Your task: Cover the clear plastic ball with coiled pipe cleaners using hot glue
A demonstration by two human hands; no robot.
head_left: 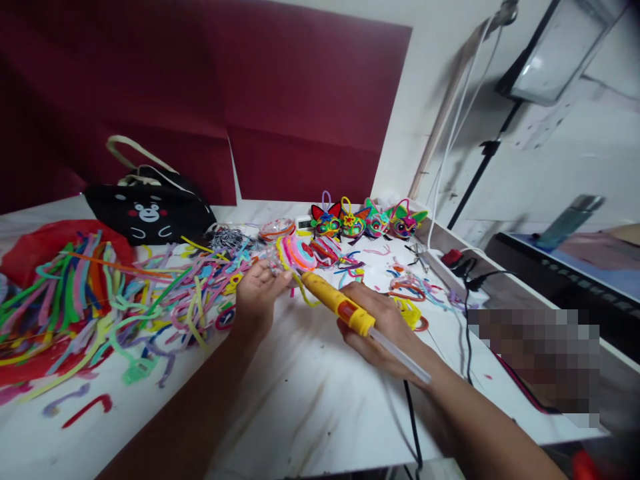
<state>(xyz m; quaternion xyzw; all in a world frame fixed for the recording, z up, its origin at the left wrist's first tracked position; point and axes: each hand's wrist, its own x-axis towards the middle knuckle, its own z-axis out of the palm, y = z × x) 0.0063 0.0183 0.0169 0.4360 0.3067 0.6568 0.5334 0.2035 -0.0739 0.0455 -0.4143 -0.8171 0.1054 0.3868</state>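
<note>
My left hand (260, 293) is closed on a round pipe-cleaner ornament (299, 254) with pink, orange, yellow and white rings, held a little above the table. A loose yellow pipe cleaner (306, 295) hangs from its lower edge. In my right hand (377, 327) is a yellow hot glue gun (335, 300), a clear glue stick (403, 357) jutting from its rear. The gun's tip points at the ornament's lower rim; whether it touches cannot be made out. Behind the ornament lies a striped pink-red piece (330, 253).
Pipe cleaners of many colours (165, 300) cover the table's left side, before a black bag (150, 213). Several finished cat-face ornaments (353, 223) line the back. At right are a power strip (457, 270), yellow pieces (409, 313) and a black cord (414, 427).
</note>
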